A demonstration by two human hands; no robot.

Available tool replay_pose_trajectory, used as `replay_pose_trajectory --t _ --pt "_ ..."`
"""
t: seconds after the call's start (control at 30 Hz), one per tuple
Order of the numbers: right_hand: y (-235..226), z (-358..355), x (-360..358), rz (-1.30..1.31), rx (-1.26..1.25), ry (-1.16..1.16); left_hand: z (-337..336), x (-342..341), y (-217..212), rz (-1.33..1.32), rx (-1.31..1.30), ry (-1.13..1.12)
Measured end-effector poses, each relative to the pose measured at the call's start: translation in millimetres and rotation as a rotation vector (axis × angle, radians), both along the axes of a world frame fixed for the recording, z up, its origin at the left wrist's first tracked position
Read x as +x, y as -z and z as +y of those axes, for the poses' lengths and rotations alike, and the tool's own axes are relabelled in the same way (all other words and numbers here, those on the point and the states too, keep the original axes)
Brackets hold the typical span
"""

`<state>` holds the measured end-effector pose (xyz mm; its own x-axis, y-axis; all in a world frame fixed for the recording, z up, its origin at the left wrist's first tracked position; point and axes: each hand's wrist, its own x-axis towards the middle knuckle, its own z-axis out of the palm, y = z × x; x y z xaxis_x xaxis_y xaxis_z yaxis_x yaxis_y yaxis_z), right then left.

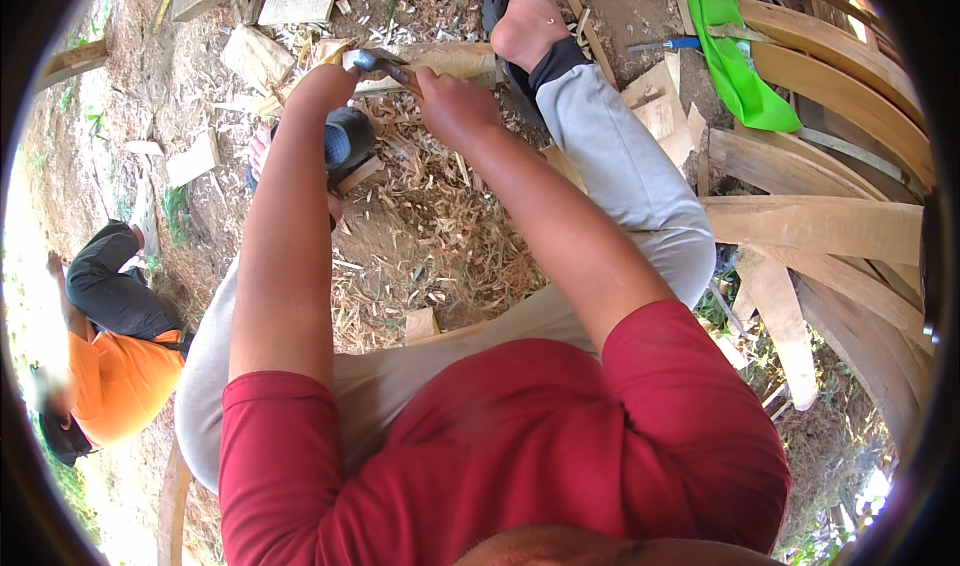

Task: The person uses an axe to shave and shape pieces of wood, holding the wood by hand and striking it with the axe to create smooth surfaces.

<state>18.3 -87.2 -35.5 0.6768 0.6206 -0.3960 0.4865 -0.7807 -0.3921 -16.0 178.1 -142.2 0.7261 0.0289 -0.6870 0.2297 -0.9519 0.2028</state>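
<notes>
Risk is judged highest at the fingers, because both hands are crowded onto one short metal-headed hand tool [378, 62] held over a pale split length of wood [450, 61]. The left hand [322, 88] is closed near the tool's grey head, the right hand [455, 109] is clamped on the handle end just beside it, and the two hands are nearly touching. A slip of the edge off the wood would be carried toward the left knuckles or toward the bare right foot [527, 16], which is stretched out just beyond the workpiece. The other foot, in a dark blue sandal [343, 141], is set just below the left wrist and could be struck as well.

Loose straw-coloured shavings [440, 226] are heaped under the hands, so the wood may shift when it is pressed. Whether the wood is pinned by the bare foot cannot be told; that contact is hidden behind the hand.

Tool and wood lie at the far end of both outstretched forearms, between the two feet. Long curved pale wooden slats [830, 226] are stacked to the right, with a bright green cloth bag [735, 61] draped on them. Another person in an orange shirt [120, 381] is crouched well apart to the left.
</notes>
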Motion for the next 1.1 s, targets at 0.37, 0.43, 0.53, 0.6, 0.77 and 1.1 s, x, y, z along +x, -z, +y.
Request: replay_pose_trajectory --t 0.37,0.43,0.53,0.6,0.77,1.1 --pt "1 -3 12 0.059 -0.011 0.0 -6 5 -31 0.123 -0.091 -0.133" --pt "-2 -8 14 0.092 -0.08 0.011 -14 9 -45 0.123 -0.063 -0.186" --pt "-11 -6 8 0.085 -0.029 -0.025 -8 5 -42 0.196 -0.096 -0.234" --pt "-11 -7 7 0.114 -0.047 -0.05 -3 -8 -32 0.085 -0.103 -0.114" --pt "-14 2 4 0.07 -0.005 -0.012 -11 -14 -30 0.046 -0.116 -0.246" --pt "3 -2 0 0.005 0.014 -0.056 -4 -27 -9 -0.11 -0.127 -0.01"
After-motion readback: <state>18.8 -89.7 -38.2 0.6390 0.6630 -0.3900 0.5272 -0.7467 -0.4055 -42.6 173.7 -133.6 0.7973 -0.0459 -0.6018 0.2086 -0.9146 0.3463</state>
